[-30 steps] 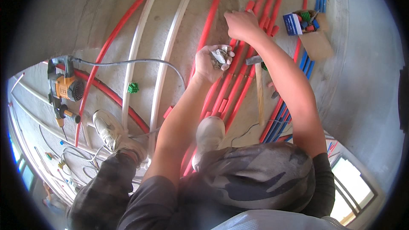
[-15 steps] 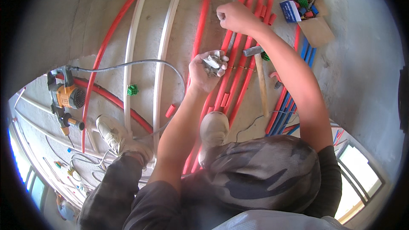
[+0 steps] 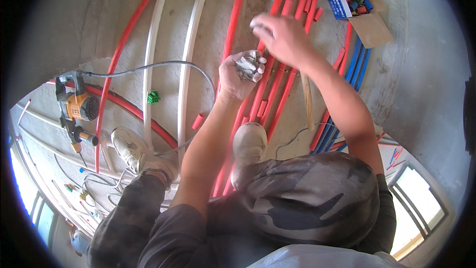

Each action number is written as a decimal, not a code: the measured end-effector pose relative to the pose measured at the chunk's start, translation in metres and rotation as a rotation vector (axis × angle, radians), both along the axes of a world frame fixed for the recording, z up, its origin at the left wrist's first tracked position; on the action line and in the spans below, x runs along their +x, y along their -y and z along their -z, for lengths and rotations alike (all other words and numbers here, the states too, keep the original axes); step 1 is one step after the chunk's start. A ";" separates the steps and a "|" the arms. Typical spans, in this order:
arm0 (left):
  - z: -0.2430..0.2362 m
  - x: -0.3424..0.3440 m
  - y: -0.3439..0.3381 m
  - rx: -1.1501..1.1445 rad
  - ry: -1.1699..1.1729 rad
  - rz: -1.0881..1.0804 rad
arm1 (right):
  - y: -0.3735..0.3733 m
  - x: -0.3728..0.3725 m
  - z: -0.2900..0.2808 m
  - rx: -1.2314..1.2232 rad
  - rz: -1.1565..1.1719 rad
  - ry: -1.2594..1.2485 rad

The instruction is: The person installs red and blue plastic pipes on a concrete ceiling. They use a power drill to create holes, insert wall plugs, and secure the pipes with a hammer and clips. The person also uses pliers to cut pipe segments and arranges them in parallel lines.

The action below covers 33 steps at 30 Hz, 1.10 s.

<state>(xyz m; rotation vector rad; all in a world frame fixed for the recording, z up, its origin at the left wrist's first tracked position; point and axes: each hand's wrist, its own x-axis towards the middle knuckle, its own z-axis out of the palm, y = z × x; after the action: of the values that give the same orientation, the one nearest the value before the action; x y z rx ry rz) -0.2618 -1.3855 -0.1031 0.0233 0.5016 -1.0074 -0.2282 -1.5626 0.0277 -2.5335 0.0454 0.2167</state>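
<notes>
The loosened right hand has neared rubble in the left hand.

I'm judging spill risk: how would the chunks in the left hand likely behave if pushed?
The chunks look jagged, so they would probably slide or catch rather than roll. Heaped in the cupped left hand, some could spill over its edge at a push. Their broken edges suggest they are stiff but may crumble.

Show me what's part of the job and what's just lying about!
In the job: pale broken chips; left grip cupping them; right grip, blurred, nearby.
Probably just lying about: orange drill; green clump; open cardboard box; wooden handle.
</notes>
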 end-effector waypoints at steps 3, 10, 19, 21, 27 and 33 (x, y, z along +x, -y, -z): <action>-0.002 -0.001 0.010 0.093 -0.028 -0.007 | 0.034 0.039 0.052 -0.281 -0.047 0.021; -0.011 -0.001 0.007 0.147 -0.060 -0.020 | 0.020 0.028 0.094 -0.585 -0.270 -0.097; -0.010 -0.004 0.005 0.170 -0.014 -0.006 | 0.023 0.039 0.097 -0.617 -0.249 0.082; -0.011 -0.006 0.005 0.184 -0.005 -0.006 | 0.014 0.022 0.100 -0.579 -0.284 0.031; -0.009 -0.008 0.002 0.146 0.023 -0.003 | 0.006 0.021 0.085 -0.595 -0.135 0.053; -0.013 -0.004 0.005 0.165 -0.001 0.002 | 0.036 0.036 0.092 -0.369 -0.046 -0.096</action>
<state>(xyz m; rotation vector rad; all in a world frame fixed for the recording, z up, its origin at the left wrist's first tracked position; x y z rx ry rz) -0.2653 -1.3900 -0.0906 0.1708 0.5851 -0.9656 -0.1924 -1.5986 -0.0645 -2.8911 0.0703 0.3781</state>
